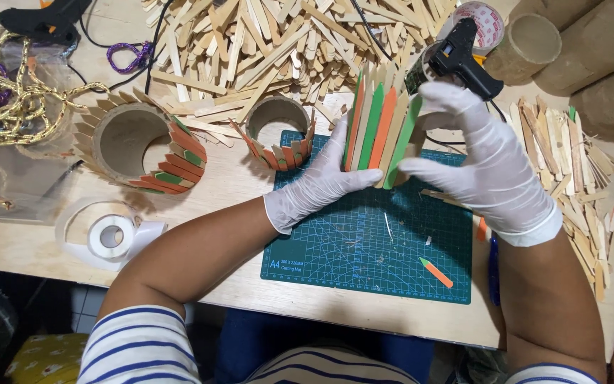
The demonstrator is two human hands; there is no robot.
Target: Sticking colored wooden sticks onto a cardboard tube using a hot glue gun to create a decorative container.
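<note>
Both my hands wear white gloves and hold a cardboard tube clad in pointed craft sticks (pixel 378 124), coloured orange, green and plain wood, lying over a green cutting mat (pixel 364 256). My left hand (pixel 321 181) presses flat against its left side. My right hand (pixel 477 153) grips its right side, thumb on the lower edge. A black glue gun (pixel 463 60) rests just behind my right hand.
Two other stick-clad tubes (pixel 143 146) (pixel 278 131) stand left of the mat. A big heap of plain sticks (pixel 264 43) fills the back; more sticks (pixel 570 163) lie at right. A tape dispenser (pixel 111 238), gold cord (pixel 8 114), bare cardboard tubes (pixel 534 43) and one orange-green stick (pixel 436 274) sit around.
</note>
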